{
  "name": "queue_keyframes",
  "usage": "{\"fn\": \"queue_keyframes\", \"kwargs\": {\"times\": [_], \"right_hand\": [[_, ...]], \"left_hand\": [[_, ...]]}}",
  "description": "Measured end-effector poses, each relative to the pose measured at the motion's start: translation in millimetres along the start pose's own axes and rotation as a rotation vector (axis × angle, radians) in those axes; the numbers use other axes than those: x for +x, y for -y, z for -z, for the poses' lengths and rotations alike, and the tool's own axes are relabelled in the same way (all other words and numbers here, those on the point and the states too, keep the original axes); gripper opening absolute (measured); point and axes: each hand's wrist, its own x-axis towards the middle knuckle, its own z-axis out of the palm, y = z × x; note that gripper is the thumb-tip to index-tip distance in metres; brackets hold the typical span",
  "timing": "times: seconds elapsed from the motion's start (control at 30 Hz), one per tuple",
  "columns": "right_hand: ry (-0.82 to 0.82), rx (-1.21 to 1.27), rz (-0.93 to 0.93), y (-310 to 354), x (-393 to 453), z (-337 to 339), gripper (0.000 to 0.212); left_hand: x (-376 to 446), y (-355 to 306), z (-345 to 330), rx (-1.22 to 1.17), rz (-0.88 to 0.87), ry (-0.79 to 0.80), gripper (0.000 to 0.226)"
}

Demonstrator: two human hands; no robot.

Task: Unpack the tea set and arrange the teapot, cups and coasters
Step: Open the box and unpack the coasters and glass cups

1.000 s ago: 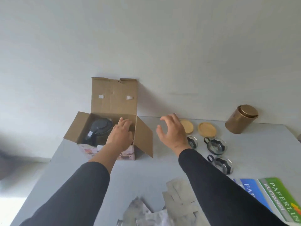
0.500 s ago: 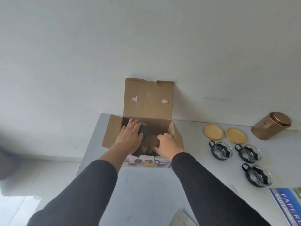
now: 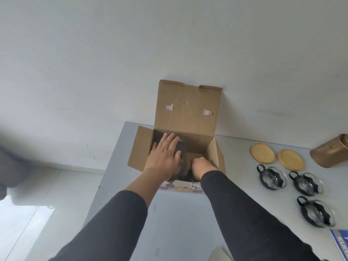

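Note:
An open cardboard box (image 3: 188, 110) stands at the table's back left corner, its lid flap up against the wall. Both hands are inside it. My left hand (image 3: 165, 153) lies flat, fingers spread, on the dark lid of the teapot (image 3: 181, 152), which is mostly hidden. My right hand (image 3: 202, 166) is curled low in the box beside the teapot; what it grips is hidden. On the table to the right stand three glass cups with black holders (image 3: 273, 178) (image 3: 306, 183) (image 3: 317, 213) and two round wooden coasters (image 3: 262, 153) (image 3: 290, 159).
A brown metal canister (image 3: 331, 153) lies at the back right by the wall. A blue printed booklet (image 3: 340, 245) shows at the lower right edge, and a grey paper corner (image 3: 219, 257) at the bottom. The table's left edge (image 3: 105, 178) drops to a tiled floor.
Both hands have gone into the box: the left now rests on the teapot lid, the right reached down beside it. My view has swung left, shifting the cups to the right.

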Motion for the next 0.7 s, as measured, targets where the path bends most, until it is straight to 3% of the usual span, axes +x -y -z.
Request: {"fn": "queue_keyframes", "kwargs": {"times": [0.23, 0.43, 0.7], "right_hand": [[-0.029, 0.038, -0.009, -0.9, 5.5, 3.0, 0.030], [0.092, 0.001, 0.015, -4.8, 3.0, 14.6, 0.031], [-0.036, -0.045, 0.165, -3.1, 2.6, 15.2, 0.037]], "left_hand": [[-0.3, -0.1, -2.7, 0.006, -0.004, 0.000, 0.053], [-1.0, -4.3, -4.2, 0.007, -0.002, -0.008, 0.054], [0.0, -1.0, -2.6, 0.025, 0.010, -0.019, 0.054]]}}
